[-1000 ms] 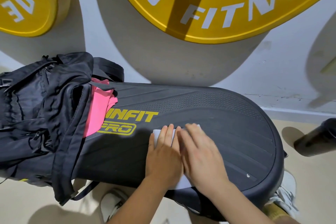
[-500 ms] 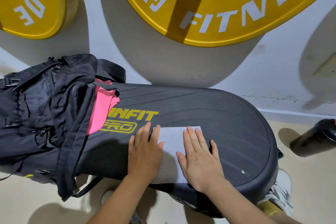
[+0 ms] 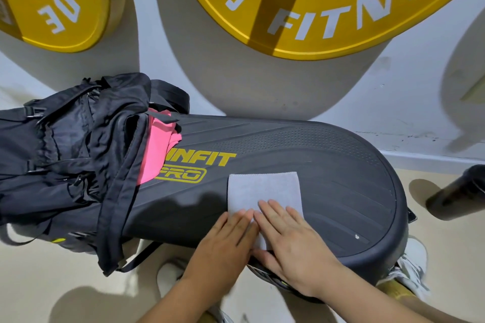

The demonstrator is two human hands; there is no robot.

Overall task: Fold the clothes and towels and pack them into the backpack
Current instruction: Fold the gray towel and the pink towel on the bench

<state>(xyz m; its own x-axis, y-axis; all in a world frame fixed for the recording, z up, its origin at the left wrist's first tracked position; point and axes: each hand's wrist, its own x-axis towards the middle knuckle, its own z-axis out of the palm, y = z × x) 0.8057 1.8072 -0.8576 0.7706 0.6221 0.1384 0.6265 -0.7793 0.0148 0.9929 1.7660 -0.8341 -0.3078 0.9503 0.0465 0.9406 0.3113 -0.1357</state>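
Observation:
A small grey towel, folded into a rectangle, lies flat on the black step platform. My left hand and my right hand rest side by side, palms down with fingers flat, on the towel's near end at the platform's front edge. A black backpack lies open on the platform's left end. A pink garment sticks out of its mouth.
Two yellow weight plates lean on the white wall behind the platform. A dark bottle lies on the beige floor at the right. White shoes show below the platform's front edge.
Both hands slid back toward me along the towel, from its middle to its near end, and came together. More of the towel's far half now shows.

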